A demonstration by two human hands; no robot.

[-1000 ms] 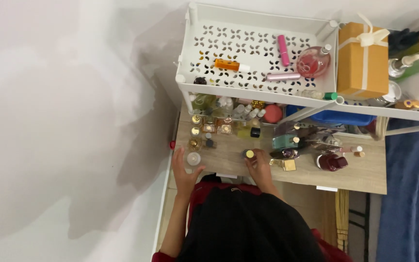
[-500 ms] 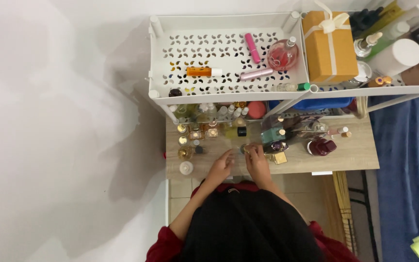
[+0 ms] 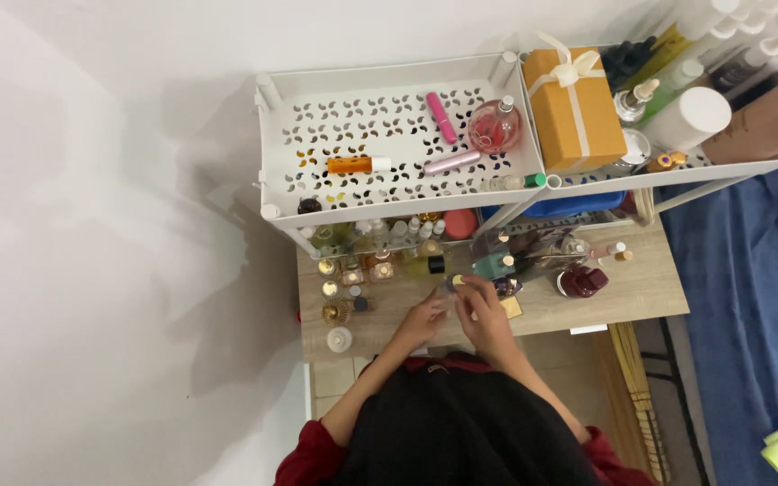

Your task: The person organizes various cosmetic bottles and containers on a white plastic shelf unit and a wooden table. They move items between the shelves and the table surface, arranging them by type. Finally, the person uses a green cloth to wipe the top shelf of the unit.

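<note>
Both my hands meet over the wooden table [image 3: 623, 301], just in front of a row of little perfume bottles. Between them is a small bottle with a gold cap [image 3: 455, 283]. My left hand [image 3: 420, 322] grips it from the left and below. My right hand [image 3: 486, 317] closes on it from the right, fingertips at the cap. A teal bottle [image 3: 494, 265] and a small square gold piece [image 3: 511, 307] lie right beside my right hand. My dark sleeves and head cover the table's near edge.
A white perforated shelf tray [image 3: 317, 135] hangs above the table, holding an orange tube [image 3: 356, 165], pink tubes and a round pink flask [image 3: 494, 127]. An orange gift box [image 3: 574, 108] and tall bottles stand at the right. A dark red bottle [image 3: 581, 281] is on the table; blue cloth [image 3: 749, 297] lies at the right.
My left hand has moved right from the table's left part to join my right hand on the small bottle, which is lifted slightly. The view has shifted.
</note>
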